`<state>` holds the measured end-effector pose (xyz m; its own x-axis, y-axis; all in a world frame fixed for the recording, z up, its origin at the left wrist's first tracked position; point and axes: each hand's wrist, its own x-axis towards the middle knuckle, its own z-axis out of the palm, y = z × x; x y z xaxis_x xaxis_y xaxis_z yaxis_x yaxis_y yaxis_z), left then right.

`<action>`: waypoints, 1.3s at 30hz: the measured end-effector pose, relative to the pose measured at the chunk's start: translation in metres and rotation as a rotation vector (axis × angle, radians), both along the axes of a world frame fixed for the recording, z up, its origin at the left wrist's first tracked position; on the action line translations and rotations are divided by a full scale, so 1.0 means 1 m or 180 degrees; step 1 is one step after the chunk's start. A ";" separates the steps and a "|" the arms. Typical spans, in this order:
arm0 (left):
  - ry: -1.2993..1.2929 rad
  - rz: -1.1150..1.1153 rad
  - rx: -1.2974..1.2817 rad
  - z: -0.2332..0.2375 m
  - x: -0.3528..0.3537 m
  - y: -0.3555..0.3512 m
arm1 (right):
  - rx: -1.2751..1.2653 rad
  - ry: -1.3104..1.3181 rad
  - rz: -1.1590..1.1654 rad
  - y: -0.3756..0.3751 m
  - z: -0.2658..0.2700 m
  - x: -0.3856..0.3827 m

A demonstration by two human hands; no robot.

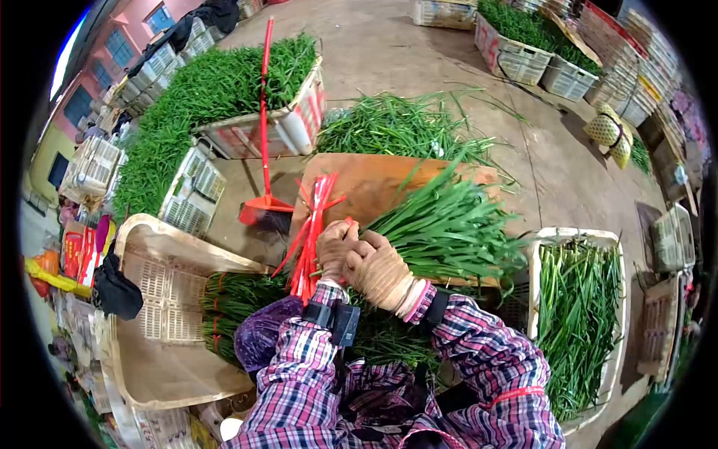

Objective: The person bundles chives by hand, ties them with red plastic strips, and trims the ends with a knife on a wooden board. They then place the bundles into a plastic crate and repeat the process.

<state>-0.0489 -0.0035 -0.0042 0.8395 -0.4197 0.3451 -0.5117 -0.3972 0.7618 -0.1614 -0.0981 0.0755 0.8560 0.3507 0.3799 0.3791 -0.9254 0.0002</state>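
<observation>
My left hand (334, 250) and my right hand (379, 274), in tan coverings, meet over the near side of a wooden board (374, 170). Both are closed, fingertips together. A bit of red strip (349, 221) pokes out at my left fingers; what the right fingers pinch is hidden. Beside my left hand lies a bunch of red strips (313, 239) on the board. Just right of my hands, long green leafy stalks (449, 224) spread across the board, their near ends hidden behind my right hand.
A crate (615, 238) of loose greens stands at right; another crate (142, 314) holds bundles tied in red (232, 318) at left. Loose greens (404, 127) lie beyond the board. A red-handled dustpan (265, 202) stands near its left corner. Heaped crates (299, 123) stand behind.
</observation>
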 end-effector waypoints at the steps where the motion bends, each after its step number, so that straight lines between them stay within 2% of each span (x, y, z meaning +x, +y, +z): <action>1: 0.0675 -0.0319 -0.0620 -0.028 0.010 -0.005 | -0.0027 0.0016 -0.0048 -0.007 0.000 0.005; 2: 0.1348 -0.0634 -0.1206 -0.057 0.022 -0.009 | 0.0156 0.0164 -0.0187 -0.014 -0.005 0.012; 3: 0.1898 -0.0678 -0.0726 -0.040 0.023 -0.010 | 0.0348 0.0315 -0.0329 -0.021 -0.008 0.019; 4: 0.3225 -0.0781 -0.1752 -0.022 0.012 -0.012 | 0.0590 0.0745 -0.0471 -0.034 -0.008 0.023; 6: 0.3167 -0.0263 -0.1731 -0.022 0.007 -0.026 | 0.1443 0.0605 -0.0748 -0.046 -0.049 0.030; 8: 0.2965 -0.0283 -0.1345 -0.051 0.016 -0.032 | 0.1544 0.0805 -0.0955 -0.056 -0.075 0.033; 10: 0.2668 -0.0317 -0.0868 -0.063 0.014 -0.039 | 0.2044 0.0925 -0.1021 -0.067 -0.098 0.031; 11: 0.2847 -0.0248 -0.0959 -0.067 0.015 -0.042 | 0.2321 0.0845 -0.1025 -0.071 -0.108 0.032; 14: 0.2430 -0.0503 -0.0406 -0.071 0.030 -0.045 | 0.2551 0.0764 -0.1197 -0.071 -0.111 0.035; 15: 0.1352 -0.0403 0.1029 -0.072 0.037 -0.048 | 0.2579 0.0984 -0.1269 -0.074 -0.122 0.038; 16: 0.1364 -0.0424 0.1061 -0.062 0.036 -0.053 | 0.2608 0.0994 -0.1295 -0.074 -0.126 0.037; 18: 0.0672 -0.0529 0.2110 -0.045 0.034 -0.055 | 0.2944 0.0991 -0.1318 -0.072 -0.131 0.036; 19: 0.0226 -0.0506 0.2161 -0.038 0.030 -0.055 | 0.2968 0.0945 -0.1407 -0.071 -0.131 0.035; 20: 0.0232 -0.0531 0.2195 -0.033 0.022 -0.055 | 0.3003 0.0953 -0.1429 -0.069 -0.131 0.032; 22: 0.0763 0.0053 0.1780 -0.033 0.007 -0.054 | 0.3735 0.0589 -0.1515 -0.067 -0.137 0.028; 24: 0.0694 0.0103 0.1575 -0.044 -0.007 -0.049 | 0.3643 0.0396 -0.1551 -0.067 -0.142 0.028; 27: 0.0078 0.0324 0.0313 -0.061 -0.019 -0.045 | 0.3540 0.0099 -0.1477 -0.067 -0.143 0.032; 32: 0.0075 0.0238 0.0398 -0.066 -0.018 -0.037 | 0.3564 0.0408 -0.1470 -0.069 -0.141 0.030; 34: 0.0115 0.0103 0.0339 -0.065 -0.017 -0.036 | 0.3437 0.0226 -0.1219 -0.070 -0.144 0.032; 35: -0.0016 0.0037 0.0355 -0.065 -0.017 -0.036 | 0.3581 0.0426 -0.1463 -0.069 -0.144 0.030; 37: 0.0037 -0.0023 0.0517 -0.067 -0.013 -0.034 | 0.3936 0.0499 -0.1374 -0.067 -0.147 0.033; 39: 0.0180 0.0002 0.0307 -0.066 -0.014 -0.034 | 0.4043 0.0673 -0.1373 -0.069 -0.145 0.033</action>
<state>-0.0628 -0.0375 -0.0705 0.8568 -0.4481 0.2552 -0.4688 -0.4704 0.7477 -0.1285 -0.1676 -0.0697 0.8895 -0.4487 0.0867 -0.0519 -0.2876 -0.9564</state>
